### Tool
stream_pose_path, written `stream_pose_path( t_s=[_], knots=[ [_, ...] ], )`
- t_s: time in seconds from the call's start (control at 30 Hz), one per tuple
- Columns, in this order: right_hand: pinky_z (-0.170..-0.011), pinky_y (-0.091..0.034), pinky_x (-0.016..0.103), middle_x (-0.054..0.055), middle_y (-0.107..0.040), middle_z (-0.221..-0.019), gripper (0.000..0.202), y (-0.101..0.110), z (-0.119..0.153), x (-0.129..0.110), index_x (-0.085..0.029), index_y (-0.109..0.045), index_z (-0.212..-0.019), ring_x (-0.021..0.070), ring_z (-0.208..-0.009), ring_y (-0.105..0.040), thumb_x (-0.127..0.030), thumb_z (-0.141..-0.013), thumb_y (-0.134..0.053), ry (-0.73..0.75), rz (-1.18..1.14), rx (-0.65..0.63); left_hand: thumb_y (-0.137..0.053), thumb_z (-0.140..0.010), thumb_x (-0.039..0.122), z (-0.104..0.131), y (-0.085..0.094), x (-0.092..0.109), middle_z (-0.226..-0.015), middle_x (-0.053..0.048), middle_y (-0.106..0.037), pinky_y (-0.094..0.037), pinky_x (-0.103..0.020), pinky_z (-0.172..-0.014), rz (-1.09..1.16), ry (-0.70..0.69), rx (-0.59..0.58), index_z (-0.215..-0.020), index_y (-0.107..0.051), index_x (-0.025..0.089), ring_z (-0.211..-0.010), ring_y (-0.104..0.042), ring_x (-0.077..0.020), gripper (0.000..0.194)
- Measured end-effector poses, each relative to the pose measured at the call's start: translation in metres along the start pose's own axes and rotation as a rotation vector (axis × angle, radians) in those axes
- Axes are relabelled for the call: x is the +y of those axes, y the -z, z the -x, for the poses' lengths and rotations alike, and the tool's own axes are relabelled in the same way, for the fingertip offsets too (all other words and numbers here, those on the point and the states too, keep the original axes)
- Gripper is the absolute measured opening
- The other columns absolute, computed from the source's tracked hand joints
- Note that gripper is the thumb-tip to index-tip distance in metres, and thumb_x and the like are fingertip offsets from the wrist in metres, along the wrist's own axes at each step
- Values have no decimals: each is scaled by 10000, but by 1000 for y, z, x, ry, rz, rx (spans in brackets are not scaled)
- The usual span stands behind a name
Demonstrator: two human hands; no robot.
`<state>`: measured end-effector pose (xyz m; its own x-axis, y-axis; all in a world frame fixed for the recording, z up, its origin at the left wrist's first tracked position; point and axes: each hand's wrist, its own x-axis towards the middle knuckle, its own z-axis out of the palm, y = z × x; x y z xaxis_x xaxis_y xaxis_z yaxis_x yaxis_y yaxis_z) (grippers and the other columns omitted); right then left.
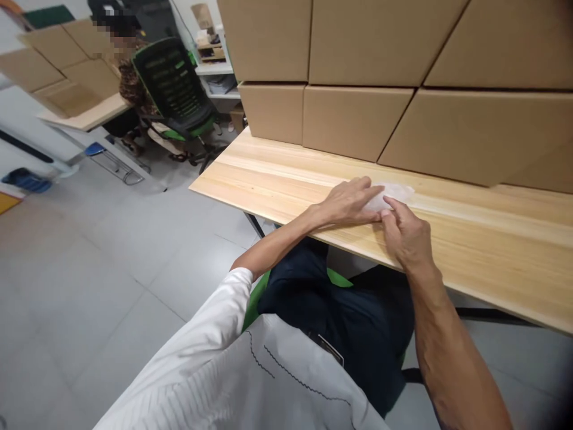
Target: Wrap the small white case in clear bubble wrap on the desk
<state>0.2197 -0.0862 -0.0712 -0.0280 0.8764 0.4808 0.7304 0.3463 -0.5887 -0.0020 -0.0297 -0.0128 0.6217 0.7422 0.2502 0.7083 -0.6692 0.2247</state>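
Observation:
A small, thin, whitish translucent sheet or bag (396, 193) lies on the light wooden table (268, 173). My left hand (353, 201) rests palm down on its left part, fingers spread toward the right. On the near side, my right hand (405, 230) is bent, with thumb and index finger close together at the sheet's lower edge. The two hands nearly meet there. Whether the right fingertips grip the sheet is too small to tell.
Stacked cardboard boxes (358, 119) line the table's far side. At the upper left, a seated person (129, 74) is beside a green-and-black chair (172, 83) and another table (89, 116) bearing boxes. A shelf (219, 70) stands behind.

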Motion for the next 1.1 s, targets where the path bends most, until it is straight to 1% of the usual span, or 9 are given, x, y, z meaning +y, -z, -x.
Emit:
stream_pose_path(
  t_s=[0.1,0.17,0.27,0.43,0.57,0.77,0.97,1.03,1.1],
  knots=[
    [-1081,-701,562,199,-938,-1331,598,-2,0,2,-190,-838,-1555,405,-1175,-908,-471,-1106,-560,10,62,-31,-708,-1171,397,-2,-5,8,-1473,-202,-757,-631,-563,-1171,5,-33,-32,-1548,-778,226,-1424,-727,-404,421],
    [-1061,-704,557,198,-943,-1310,598,-3,-1,3,-185,-841,-1546,400,-1141,-912,-470,-1104,-558,11,89,-34,-704,-1164,378,-2,-8,5,-1503,-212,-742,-625,-550,-1194,39,-29,-48,-1604,-750,207,-1458,-716,-402,474],
    [-1103,-697,573,192,-937,-1353,585,-3,-1,3,-190,-822,-1550,407,-1229,-903,-459,-1117,-535,29,96,-36,-766,-1124,439,-6,-10,-9,-1567,-208,-728,-610,-524,-1244,164,14,-78,-1704,-692,221,-1535,-700,-406,624],
    [-1117,-695,588,148,-963,-1205,640,-2,-1,-7,-176,-687,-1703,405,-1288,-892,-405,-1129,-522,12,78,-97,-797,-992,353,-14,-5,-39,-1602,-190,-770,-602,-496,-1259,497,112,-54,-1671,-706,184,-1497,-746,-390,706],
    [-1113,-693,566,133,-961,-1220,667,-1,-2,-12,-184,-653,-1751,394,-1304,-883,-382,-1127,-519,8,80,-105,-786,-940,404,-17,2,-57,-1309,-135,-867,-653,-430,-1013,759,196,-14,-1388,-808,155,-1160,-826,-318,512],
    [-1131,-683,587,159,-953,-1237,520,0,-3,-10,-201,-798,-1544,405,-1279,-874,-355,-1134,-518,60,84,-114,-910,-889,486,-16,15,-76,-999,-79,-837,-555,-321,-755,1050,318,-17,-1150,-820,162,-835,-759,-205,425],
    [-1130,-683,581,162,-949,-1255,498,0,-3,-11,-199,-816,-1495,403,-1272,-869,-329,-1139,-493,67,128,-97,-916,-817,214,-11,32,-115,-842,-3,-773,-539,-307,-724,1010,599,94,-1167,-782,191,-727,-703,-167,375],
    [-1135,-683,573,161,-947,-1274,495,0,-3,-12,-197,-819,-1487,398,-1273,-871,-324,-1138,-492,69,133,-96,-881,-870,220,-3,40,-121,-864,-6,-765,-570,-328,-770,946,651,148,-1215,-768,203,-762,-718,-184,364],
    [-1150,-678,563,158,-946,-1286,489,1,-3,-12,-198,-819,-1484,390,-1287,-869,-320,-1142,-492,75,136,-100,-839,-964,291,5,50,-117,-980,-38,-800,-613,-359,-856,832,610,171,-1312,-773,200,-864,-759,-211,366]
  ],
)
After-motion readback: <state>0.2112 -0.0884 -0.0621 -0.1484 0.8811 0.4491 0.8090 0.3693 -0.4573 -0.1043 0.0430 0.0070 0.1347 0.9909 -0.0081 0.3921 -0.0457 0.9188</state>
